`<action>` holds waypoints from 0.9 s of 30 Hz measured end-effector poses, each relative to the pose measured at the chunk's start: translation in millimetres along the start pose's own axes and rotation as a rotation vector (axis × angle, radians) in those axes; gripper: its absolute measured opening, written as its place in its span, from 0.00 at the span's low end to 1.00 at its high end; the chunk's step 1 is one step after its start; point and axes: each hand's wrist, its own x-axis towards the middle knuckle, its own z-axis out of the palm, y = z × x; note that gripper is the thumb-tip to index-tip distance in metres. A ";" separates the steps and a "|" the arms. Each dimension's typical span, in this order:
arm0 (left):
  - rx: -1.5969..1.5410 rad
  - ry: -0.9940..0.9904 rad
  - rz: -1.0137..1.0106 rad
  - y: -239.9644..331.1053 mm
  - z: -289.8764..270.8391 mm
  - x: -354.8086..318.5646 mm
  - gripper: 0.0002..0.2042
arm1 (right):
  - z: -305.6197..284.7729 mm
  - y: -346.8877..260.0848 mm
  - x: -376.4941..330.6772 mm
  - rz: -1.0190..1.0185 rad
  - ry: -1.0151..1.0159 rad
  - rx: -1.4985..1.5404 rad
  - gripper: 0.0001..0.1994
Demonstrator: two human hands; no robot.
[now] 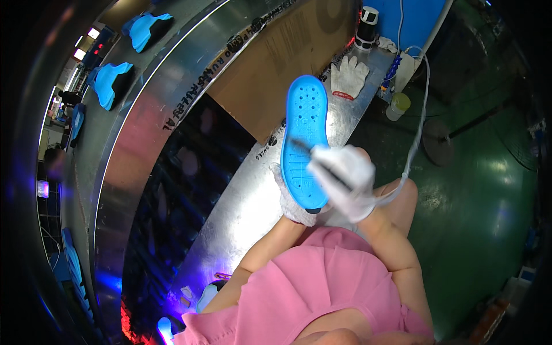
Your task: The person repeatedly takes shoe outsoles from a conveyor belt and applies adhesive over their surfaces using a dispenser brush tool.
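Note:
A bright blue shoe sole (305,129) with small holes near its toe is held up over a shiny metal table. My left hand (290,201), in a white knit glove, grips it from beneath at the heel end. My right hand (345,181), also gloved in white, holds a thin dark tool (313,154) whose tip touches the middle of the sole. A white cable (420,121) runs from that hand up toward the back right.
A spare white glove (348,77) lies on the metal table (253,213) beside a brown cardboard sheet (282,63). A small yellowish jar (398,105) and a dark cylinder (366,27) stand nearby. More blue soles (112,83) ride a curved conveyor at left. Green floor lies to the right.

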 end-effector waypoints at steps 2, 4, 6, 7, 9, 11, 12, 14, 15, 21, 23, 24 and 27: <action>0.017 -0.068 0.050 -4.6 7.7 15.9 0.50 | 3.4 -22.3 -14.8 -0.026 -0.173 -0.065 0.10; 0.073 0.040 0.090 0.5 5.3 14.4 0.49 | 4.5 -26.3 -12.8 0.075 -0.178 0.101 0.10; 0.218 0.359 0.171 0.3 19.0 7.1 0.48 | -1.8 -13.9 -1.3 0.359 0.012 0.236 0.10; 0.218 0.189 0.132 7.9 9.5 1.6 0.46 | 5.6 2.6 -4.5 0.236 0.150 0.110 0.09; 0.453 0.262 0.197 10.8 -2.5 8.2 0.45 | 11.3 -14.4 -20.8 0.089 0.030 0.040 0.08; 0.164 0.079 0.075 9.5 11.1 13.4 0.46 | 10.9 -38.2 -32.8 0.012 -0.108 -0.038 0.08; 0.061 -0.017 -0.011 11.4 16.3 19.3 0.47 | 13.7 -38.1 -33.4 0.099 -0.057 0.114 0.09; 0.283 0.003 0.108 18.5 16.5 15.6 0.49 | 15.0 -32.1 -31.8 0.649 0.036 0.568 0.09; 0.189 0.011 0.095 16.9 16.1 8.0 0.50 | 14.1 -19.2 -24.8 0.386 0.158 0.193 0.10; 0.261 0.063 -0.025 22.5 37.4 15.8 0.46 | 7.5 -30.3 -31.2 0.165 -0.054 0.178 0.09; 0.236 0.101 0.058 23.4 42.9 8.4 0.44 | 6.7 -10.2 -25.3 0.016 0.026 0.086 0.09; 0.235 0.106 0.062 25.6 40.5 5.3 0.44 | 1.1 -12.1 -30.5 -0.029 -0.102 0.013 0.09; 0.126 -0.102 -0.265 38.0 40.9 11.5 0.44 | -7.7 -18.7 -33.5 -0.189 -0.327 -0.007 0.11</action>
